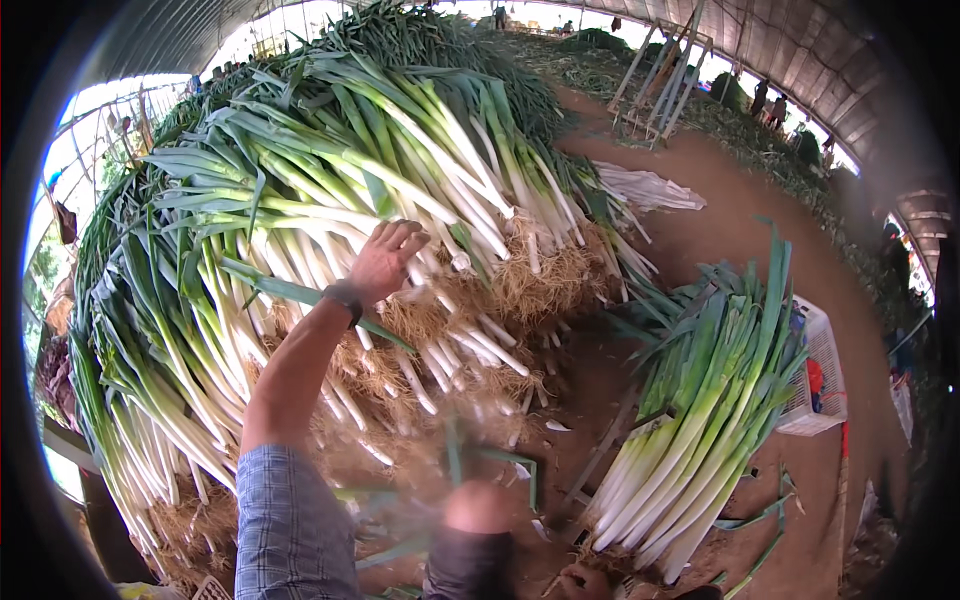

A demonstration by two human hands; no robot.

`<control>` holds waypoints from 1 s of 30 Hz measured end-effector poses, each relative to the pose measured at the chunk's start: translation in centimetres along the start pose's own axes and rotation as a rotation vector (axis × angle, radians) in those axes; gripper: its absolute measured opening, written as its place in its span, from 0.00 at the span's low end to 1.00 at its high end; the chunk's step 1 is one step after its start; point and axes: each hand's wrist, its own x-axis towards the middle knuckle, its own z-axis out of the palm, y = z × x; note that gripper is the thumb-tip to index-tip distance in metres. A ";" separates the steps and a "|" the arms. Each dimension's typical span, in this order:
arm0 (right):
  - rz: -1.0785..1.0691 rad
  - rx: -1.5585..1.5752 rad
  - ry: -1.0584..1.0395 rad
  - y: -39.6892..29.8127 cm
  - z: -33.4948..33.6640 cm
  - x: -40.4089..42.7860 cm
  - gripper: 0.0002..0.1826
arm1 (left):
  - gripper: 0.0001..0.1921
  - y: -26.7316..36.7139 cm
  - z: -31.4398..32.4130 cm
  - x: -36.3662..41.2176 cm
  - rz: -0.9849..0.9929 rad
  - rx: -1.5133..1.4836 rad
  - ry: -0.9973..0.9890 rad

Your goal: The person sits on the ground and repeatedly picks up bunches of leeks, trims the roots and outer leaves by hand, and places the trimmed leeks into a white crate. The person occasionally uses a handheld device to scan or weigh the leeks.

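My left hand (386,255), with a dark watch (343,298) on its wrist, reaches onto a large heap of leeks (300,180). Its fingers curl over the white stalks; whether they grip one is hidden behind the hand. One loose green leaf (277,286) passes by the wrist. At the bottom edge my right hand (585,581) shows only in part, low and in shade, beside the root end of a separate leek bundle (690,435). What that hand holds cannot be made out. The bundle lies slanted, roots towards me, with a dark band or bar across it.
My knee (480,510) is at the bottom centre. A white plastic crate (821,367) stands behind the bundle. Cut leaves (757,517) litter the earth floor. Farther off are a white sheet (649,185) and a metal frame (664,82). Several people are in the distance.
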 end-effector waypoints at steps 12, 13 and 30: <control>0.003 -0.015 -0.032 -0.3 0.0 0.4 0.10 | 0.45 -0.9 -0.8 4.2 -0.195 0.367 -0.347; 0.003 -0.013 -0.033 -0.3 0.0 0.5 0.10 | 0.44 -1.1 -1.0 3.9 -0.180 0.350 -0.336; 0.023 0.011 -0.047 -0.4 -0.3 0.6 0.11 | 0.48 -3.0 0.0 1.4 -0.411 0.105 -0.231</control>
